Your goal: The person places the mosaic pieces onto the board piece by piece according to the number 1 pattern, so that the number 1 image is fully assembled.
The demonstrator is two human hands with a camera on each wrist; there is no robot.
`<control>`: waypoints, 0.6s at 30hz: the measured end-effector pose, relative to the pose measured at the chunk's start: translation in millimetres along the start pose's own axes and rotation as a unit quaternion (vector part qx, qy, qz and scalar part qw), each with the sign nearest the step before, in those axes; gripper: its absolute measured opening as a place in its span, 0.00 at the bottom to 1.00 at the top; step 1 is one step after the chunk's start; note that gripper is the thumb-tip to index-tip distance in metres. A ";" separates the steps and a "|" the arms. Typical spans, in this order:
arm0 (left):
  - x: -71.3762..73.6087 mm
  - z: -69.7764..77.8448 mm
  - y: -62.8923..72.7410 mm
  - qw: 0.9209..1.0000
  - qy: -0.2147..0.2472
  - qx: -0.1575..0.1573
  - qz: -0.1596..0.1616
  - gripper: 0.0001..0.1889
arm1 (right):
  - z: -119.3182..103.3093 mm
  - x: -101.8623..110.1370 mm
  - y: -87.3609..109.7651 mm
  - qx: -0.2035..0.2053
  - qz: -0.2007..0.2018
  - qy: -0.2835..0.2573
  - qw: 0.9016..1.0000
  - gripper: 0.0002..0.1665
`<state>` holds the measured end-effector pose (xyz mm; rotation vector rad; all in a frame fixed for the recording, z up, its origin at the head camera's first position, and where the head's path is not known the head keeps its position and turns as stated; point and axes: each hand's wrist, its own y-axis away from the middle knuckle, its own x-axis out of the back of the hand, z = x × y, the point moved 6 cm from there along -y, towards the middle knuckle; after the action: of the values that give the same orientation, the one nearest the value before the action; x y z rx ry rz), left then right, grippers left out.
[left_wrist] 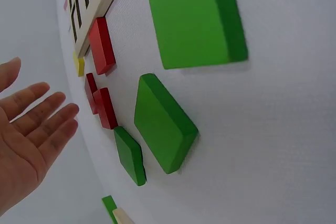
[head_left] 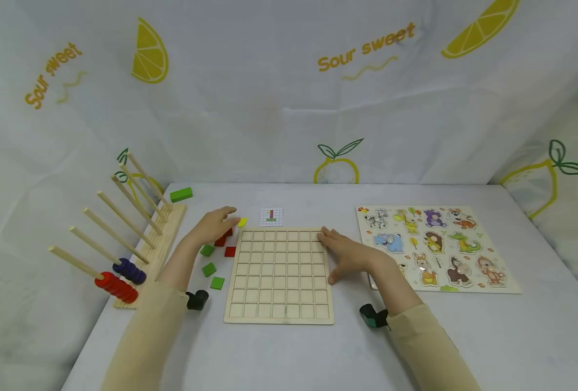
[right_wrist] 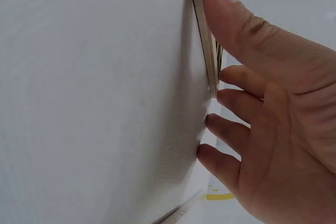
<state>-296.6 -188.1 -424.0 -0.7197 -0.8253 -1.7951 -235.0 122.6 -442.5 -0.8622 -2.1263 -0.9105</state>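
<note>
A square wooden grid board (head_left: 284, 320) lies flat in the middle of the table. My right hand (head_left: 350, 254) rests at its right edge, thumb and fingertips touching the rim. My left hand (head_left: 214, 225) is held above the tabletop just left of the board, its fingers (left_wrist: 58, 124) spread and holding nothing. Beneath and beside it lie loose tiles: red tiles (left_wrist: 102, 45), green tiles (left_wrist: 163, 124) and a yellow piece (head_left: 242, 222) near the board's far left corner. Behind the board is a small pattern card (head_left: 271, 216) with red and green squares on a grid.
At the left stands a wooden peg rack (head_left: 171, 231) with red rings (head_left: 118, 288) and blue rings (head_left: 130, 271). A green block (head_left: 181, 194) is at the back left. An animal puzzle board (head_left: 438, 250) lies to the right, partly behind the right arm. A white curtain (head_left: 269, 108) hangs behind.
</note>
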 end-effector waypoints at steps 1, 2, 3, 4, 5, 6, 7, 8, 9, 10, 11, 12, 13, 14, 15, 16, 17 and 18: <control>0.8 0.6 -1.8 1.000 0.003 0.001 0.000 0.29 | -0.3 0.0 -0.1 0.000 -0.001 0.003 1.000 0.68; 1.1 1.2 -3.5 1.000 0.003 0.002 0.000 0.28 | -0.7 0.0 0.2 0.000 -0.003 0.005 1.000 0.69; 1.2 1.7 -5.3 1.000 0.004 0.004 -0.001 0.27 | -0.8 -0.1 0.6 -0.002 -0.004 0.004 1.000 0.69; 0.5 3.0 -7.2 1.000 0.008 0.005 -0.003 0.27 | -0.9 0.3 1.4 -0.002 -0.005 0.004 1.000 0.70; -0.2 4.2 -8.8 1.000 0.010 0.007 -0.006 0.26 | -1.3 0.6 2.1 -0.001 -0.005 0.005 1.000 0.70; -1.1 5.4 -10.5 1.000 0.009 0.005 -0.010 0.26 | -1.5 0.8 2.7 0.000 -0.006 0.005 1.000 0.71; -2.1 6.2 -12.4 1.000 0.008 0.003 -0.013 0.26 | -1.6 0.9 2.9 0.002 -0.005 0.007 1.000 0.71; -3.1 7.0 -13.9 1.000 0.007 0.003 -0.017 0.26 | -1.6 0.7 3.4 0.001 -0.007 0.006 1.000 0.71; -4.1 7.7 -15.6 1.000 0.004 0.002 -0.019 0.25 | -1.5 0.5 3.2 0.002 -0.007 0.007 1.000 0.72; -5.0 7.9 -17.1 1.000 -0.001 0.003 -0.021 0.25 | -1.3 0.3 3.1 0.002 -0.007 0.008 1.000 0.72; -5.7 7.3 -18.8 1.000 -0.004 0.006 -0.021 0.25 | -1.3 0.2 2.9 0.002 -0.007 0.008 1.000 0.72; -6.5 6.6 -20.3 1.000 -0.009 0.008 -0.021 0.25 | -1.3 0.0 2.6 0.003 -0.006 0.010 1.000 0.72; -7.1 5.8 -21.6 1.000 -0.013 0.011 -0.021 0.24 | -1.3 0.0 2.3 0.004 -0.006 0.011 1.000 0.72; -7.5 5.3 -22.3 1.000 -0.016 0.015 -0.019 0.24 | -1.4 -0.2 2.2 0.004 -0.007 0.011 1.000 0.72; -8.1 4.5 -23.0 0.999 -0.021 0.017 -0.018 0.23 | -1.2 -0.3 1.8 0.004 -0.007 0.012 1.000 0.73; -8.5 3.9 -23.5 0.999 -0.022 0.017 -0.017 0.23 | -1.2 -0.3 1.6 0.004 -0.007 0.012 1.000 0.73; -9.1 3.3 -23.8 1.000 -0.021 0.018 -0.015 0.22 | -1.0 -0.3 1.4 0.004 -0.007 0.013 1.000 0.73; -9.4 3.6 -23.5 1.000 -0.021 0.017 -0.013 0.22 | -0.7 -0.4 1.3 0.003 -0.008 0.015 1.000 0.73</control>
<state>-315.2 -173.7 -434.2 -0.7291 -0.8953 -1.7902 -233.6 122.7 -441.9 -0.8256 -2.1126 -0.9184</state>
